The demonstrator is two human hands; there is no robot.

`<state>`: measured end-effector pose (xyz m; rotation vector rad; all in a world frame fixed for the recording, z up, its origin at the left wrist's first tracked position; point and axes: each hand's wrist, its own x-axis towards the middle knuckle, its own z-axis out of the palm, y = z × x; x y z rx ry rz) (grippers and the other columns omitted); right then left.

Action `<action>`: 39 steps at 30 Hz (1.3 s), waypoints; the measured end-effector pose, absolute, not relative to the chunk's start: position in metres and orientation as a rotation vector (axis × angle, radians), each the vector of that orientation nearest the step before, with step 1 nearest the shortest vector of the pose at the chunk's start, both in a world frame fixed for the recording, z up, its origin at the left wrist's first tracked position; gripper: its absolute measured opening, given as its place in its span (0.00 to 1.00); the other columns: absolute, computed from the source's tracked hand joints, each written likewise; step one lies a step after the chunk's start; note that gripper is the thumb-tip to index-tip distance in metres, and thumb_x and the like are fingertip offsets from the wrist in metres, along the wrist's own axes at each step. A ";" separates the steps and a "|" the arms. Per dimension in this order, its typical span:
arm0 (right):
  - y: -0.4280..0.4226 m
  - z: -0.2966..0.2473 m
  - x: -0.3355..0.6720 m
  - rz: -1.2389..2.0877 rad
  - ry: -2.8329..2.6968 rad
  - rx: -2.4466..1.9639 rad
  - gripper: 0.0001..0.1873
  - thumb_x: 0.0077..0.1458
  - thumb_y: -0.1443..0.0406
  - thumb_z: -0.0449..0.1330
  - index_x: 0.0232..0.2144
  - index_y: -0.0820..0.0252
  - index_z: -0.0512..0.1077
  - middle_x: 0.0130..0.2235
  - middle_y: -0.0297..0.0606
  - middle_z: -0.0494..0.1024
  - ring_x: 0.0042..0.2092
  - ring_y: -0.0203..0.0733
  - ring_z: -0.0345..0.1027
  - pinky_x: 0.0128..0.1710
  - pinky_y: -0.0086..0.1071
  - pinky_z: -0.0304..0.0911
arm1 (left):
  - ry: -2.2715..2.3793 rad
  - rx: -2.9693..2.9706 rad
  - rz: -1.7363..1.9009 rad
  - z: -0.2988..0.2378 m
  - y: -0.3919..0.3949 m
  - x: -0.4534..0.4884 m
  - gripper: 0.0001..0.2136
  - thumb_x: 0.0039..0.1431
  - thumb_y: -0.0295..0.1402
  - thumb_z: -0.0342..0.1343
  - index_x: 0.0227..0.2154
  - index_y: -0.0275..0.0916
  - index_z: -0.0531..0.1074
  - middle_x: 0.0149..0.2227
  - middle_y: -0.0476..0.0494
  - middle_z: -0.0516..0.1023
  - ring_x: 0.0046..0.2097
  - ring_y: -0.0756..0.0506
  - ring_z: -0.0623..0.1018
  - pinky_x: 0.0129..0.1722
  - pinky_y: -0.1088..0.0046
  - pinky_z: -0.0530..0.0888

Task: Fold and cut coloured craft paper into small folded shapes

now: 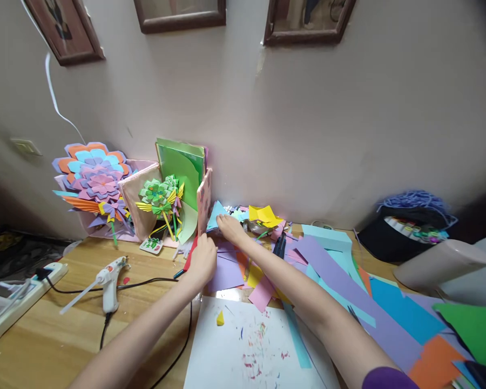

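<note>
My right hand (230, 228) reaches to the back of the table by the wall, its fingertips pinched on a piece of light blue paper (215, 212). Closer to me, my left hand (203, 260) is curled beside the pink box's side panel (204, 199); what its fingers hold, if anything, is hidden. A long red item (191, 253) shows just left of that hand. Folded yellow paper (265, 215) lies right of my right hand. Below both arms are purple paper (225, 271) and a pink piece (262, 293).
A white glue gun (110, 283) with a black cable stands at left near a power strip (24, 302). Paper flowers (101, 181) fill the pink box. A marked white board (227, 351) lies in front. Coloured sheets (405, 309), a grey cylinder (441, 265) and a black bag (384, 237) are at right.
</note>
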<state>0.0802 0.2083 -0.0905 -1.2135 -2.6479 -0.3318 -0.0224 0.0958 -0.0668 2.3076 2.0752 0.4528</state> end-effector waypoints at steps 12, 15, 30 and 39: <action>0.129 -0.052 0.137 0.083 -2.590 -1.120 0.29 0.55 0.60 0.51 0.57 0.69 0.52 0.58 0.51 0.56 0.59 0.46 0.49 0.57 0.38 0.47 | 1.809 2.315 0.461 -0.108 0.039 -0.031 0.20 0.57 0.36 0.44 0.50 0.30 0.59 0.50 0.30 0.65 0.54 0.38 0.63 0.51 0.60 0.62; 0.073 -0.055 0.193 0.354 -2.517 -1.308 0.24 0.57 0.58 0.47 0.54 0.61 0.57 0.55 0.45 0.62 0.56 0.45 0.55 0.54 0.39 0.52 | 1.758 2.299 0.400 -0.122 0.043 -0.026 0.29 0.55 0.42 0.47 0.55 0.26 0.53 0.57 0.25 0.57 0.59 0.35 0.57 0.55 0.57 0.57; -0.081 -0.142 0.291 0.467 -2.286 -1.991 0.42 0.53 0.46 0.43 0.61 0.66 0.40 0.63 0.42 0.37 0.63 0.45 0.29 0.61 0.41 0.36 | 1.295 2.567 0.401 -0.156 0.021 0.028 0.34 0.57 0.48 0.40 0.60 0.31 0.42 0.63 0.33 0.41 0.63 0.41 0.44 0.59 0.59 0.51; -0.015 -0.146 0.296 0.333 -2.243 -1.868 0.31 0.59 0.55 0.40 0.60 0.66 0.47 0.62 0.46 0.48 0.63 0.44 0.38 0.60 0.43 0.41 | 1.462 2.438 0.399 -0.142 0.042 0.056 0.30 0.58 0.42 0.40 0.57 0.23 0.49 0.61 0.26 0.45 0.62 0.39 0.45 0.59 0.59 0.48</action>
